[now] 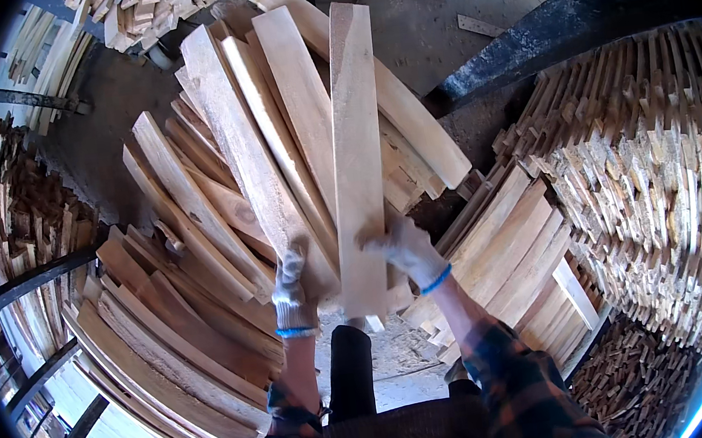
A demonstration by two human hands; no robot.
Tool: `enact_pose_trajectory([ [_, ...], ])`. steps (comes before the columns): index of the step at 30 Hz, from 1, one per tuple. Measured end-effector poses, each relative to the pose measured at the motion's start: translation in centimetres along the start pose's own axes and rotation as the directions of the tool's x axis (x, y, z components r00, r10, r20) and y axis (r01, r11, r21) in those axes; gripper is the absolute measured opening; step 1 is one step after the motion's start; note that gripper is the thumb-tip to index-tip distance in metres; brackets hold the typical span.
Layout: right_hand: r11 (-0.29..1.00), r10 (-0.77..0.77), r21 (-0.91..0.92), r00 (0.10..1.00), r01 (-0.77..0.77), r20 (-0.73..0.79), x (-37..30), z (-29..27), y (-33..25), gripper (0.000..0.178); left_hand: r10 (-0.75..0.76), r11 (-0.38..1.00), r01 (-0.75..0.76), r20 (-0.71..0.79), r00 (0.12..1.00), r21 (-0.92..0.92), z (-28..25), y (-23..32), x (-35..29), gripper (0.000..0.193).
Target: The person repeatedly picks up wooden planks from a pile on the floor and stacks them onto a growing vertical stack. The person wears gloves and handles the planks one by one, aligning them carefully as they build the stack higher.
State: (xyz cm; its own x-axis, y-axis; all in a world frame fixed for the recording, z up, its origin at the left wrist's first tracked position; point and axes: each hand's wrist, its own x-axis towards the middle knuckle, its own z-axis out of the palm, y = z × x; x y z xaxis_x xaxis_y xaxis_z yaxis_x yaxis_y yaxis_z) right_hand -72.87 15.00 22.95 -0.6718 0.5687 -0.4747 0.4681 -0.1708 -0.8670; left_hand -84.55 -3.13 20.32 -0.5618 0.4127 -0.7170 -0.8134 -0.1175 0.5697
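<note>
My left hand [293, 293], in a pale knit glove with a blue cuff, is closed around the lower end of a long wooden board [244, 136]. Its fingers curl at the board's edge, partly hidden. My right hand [410, 254], gloved alike, grips the right edge of another pale wooden board [357, 150], which stands out above the rest with its lower end toward me. Its fingertips are dark and slightly blurred. Both boards lie over a loose, fanned pile of rough boards [289, 80].
Stacked boards [167, 341] lie at the left, and another stack [509, 254] at the right. Farther right rises a tall wall of stacked slats [621, 182]. A dark beam [570, 21] crosses at the upper right. Metal bars [33, 286] line the left side.
</note>
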Motion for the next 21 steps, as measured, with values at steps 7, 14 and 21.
enact_pose_trajectory([
  [7,0.852,-0.019,-0.522,0.999,0.032,0.031,-7.9,3.9,-7.3,0.090,-0.044,0.998,0.042,0.023,0.999,0.055,-6.9,-5.9,-6.6,0.055],
  [14,0.976,0.217,-0.078,0.960,-0.206,0.177,-1.4,-2.9,6.6,0.089,-0.158,0.917,0.171,0.064,0.985,-0.360,-2.4,-5.4,-5.9,0.039],
  [21,0.927,0.250,0.173,0.892,-0.332,0.376,-7.7,-0.4,5.2,0.081,-0.242,0.936,0.207,-0.098,0.965,-0.283,-7.9,-5.3,-10.6,0.049],
])
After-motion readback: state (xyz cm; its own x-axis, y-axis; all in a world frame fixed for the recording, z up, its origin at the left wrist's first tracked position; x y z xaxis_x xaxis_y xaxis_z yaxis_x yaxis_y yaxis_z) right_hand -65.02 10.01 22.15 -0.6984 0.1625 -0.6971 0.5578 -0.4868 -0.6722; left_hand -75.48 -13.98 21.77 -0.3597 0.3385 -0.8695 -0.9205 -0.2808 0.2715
